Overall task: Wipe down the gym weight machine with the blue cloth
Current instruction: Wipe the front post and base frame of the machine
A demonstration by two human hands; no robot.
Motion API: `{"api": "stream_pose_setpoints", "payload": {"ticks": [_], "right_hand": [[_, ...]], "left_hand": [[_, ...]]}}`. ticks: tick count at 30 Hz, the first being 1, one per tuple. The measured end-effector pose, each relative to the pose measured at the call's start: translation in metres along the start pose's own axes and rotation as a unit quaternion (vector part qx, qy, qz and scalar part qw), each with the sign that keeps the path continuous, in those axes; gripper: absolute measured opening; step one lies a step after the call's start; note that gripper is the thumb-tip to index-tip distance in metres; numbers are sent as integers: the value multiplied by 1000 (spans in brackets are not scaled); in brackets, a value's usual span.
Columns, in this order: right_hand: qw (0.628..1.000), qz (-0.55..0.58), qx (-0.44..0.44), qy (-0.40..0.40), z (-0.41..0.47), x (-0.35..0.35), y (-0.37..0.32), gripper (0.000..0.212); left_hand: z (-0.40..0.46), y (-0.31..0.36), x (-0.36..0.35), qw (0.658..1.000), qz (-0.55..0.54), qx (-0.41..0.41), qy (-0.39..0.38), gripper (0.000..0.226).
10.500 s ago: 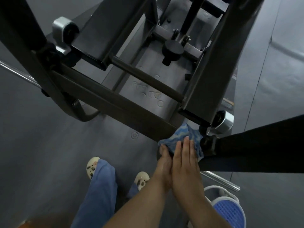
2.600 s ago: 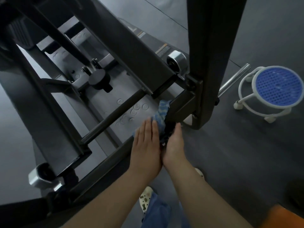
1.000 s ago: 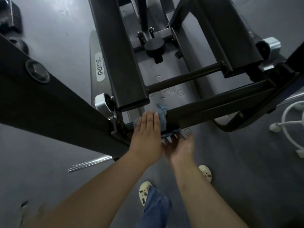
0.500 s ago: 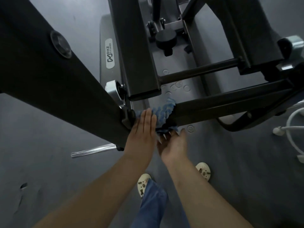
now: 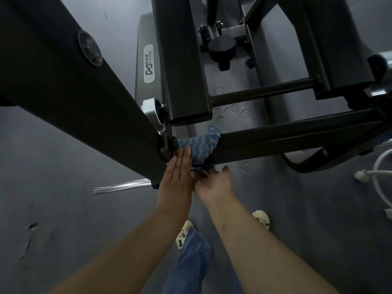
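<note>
The blue striped cloth is draped over the left end of a dark horizontal crossbar of the weight machine, beside the joint with a thick black beam. My left hand lies flat, fingers straight and together, pressing the cloth's left part against the bar. My right hand is just below the bar, fingers curled up onto the cloth's hanging lower edge. Part of the cloth is hidden behind the bar and the hands.
A chrome roller sits at the joint above the cloth. A black knob and a grey base plate with a logo label lie beyond. A chrome rod sticks out left. A white stool frame stands right.
The cloth and both hands have slid left along the crossbar to its joint with the thick beam. The view has shifted closer to that beam.
</note>
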State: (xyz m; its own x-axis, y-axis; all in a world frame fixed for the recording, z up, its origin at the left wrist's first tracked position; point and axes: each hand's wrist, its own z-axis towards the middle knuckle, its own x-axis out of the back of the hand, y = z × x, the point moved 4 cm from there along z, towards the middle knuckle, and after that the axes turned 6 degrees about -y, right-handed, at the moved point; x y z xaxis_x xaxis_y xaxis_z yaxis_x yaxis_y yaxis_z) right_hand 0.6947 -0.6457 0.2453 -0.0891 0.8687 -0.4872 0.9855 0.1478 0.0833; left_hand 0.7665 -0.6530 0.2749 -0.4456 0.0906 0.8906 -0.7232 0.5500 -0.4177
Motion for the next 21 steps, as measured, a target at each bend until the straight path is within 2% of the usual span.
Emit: {"api": "stream_pose_setpoints", "payload": {"ticks": [2,4,8,14,20,21], "right_hand": [[1000,12,-5,2,0,0,-4,62],[999,27,-17,-4,-1,-1,-9,64],[999,22,-30,-3,-6,0,-21,67],[999,26,-25,-11,-13,2,-40,67],[1000,-6,-10,2,-22,3,-60,66],[1000,-14,-7,7,-24,4,-65,65]], "left_hand": [[2,1,2,999,-33,-22,-4,57],[3,-2,4,997,-48,-37,-40,64],[6,-4,3,995,-81,-60,-29,52],[21,14,18,985,-144,-78,-51,54],[41,28,42,982,-129,-135,-41,48],[46,30,49,979,-131,-144,-54,53]]}}
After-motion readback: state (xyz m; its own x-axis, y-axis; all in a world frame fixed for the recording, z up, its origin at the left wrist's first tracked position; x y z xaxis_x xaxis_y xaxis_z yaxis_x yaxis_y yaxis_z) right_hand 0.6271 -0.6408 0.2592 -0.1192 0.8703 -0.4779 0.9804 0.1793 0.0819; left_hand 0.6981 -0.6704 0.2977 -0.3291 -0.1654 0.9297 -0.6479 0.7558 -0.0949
